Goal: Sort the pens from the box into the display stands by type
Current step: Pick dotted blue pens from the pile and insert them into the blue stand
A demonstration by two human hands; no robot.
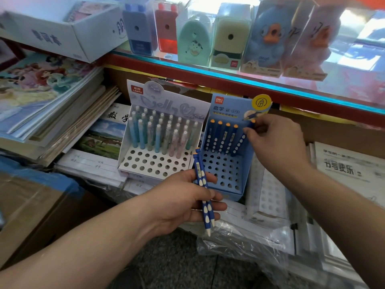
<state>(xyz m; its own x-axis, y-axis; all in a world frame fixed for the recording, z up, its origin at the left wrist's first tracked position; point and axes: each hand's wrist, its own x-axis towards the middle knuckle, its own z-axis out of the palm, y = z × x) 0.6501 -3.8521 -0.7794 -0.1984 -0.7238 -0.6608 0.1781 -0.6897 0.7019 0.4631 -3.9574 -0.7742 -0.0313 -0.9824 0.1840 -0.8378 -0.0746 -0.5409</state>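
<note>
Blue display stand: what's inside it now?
The blue display stand holds four upright dark blue pens, plus a tilted fifth pen pinched by the right hand. Other holes look empty; pen tips are hidden.

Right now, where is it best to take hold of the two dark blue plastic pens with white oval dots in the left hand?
Pinch the two dark blue pens at the upper barrel, just below the orange ends, coming from above. That part stands free above the left hand; its fingers hold the middle, and the white tips point down.
</note>
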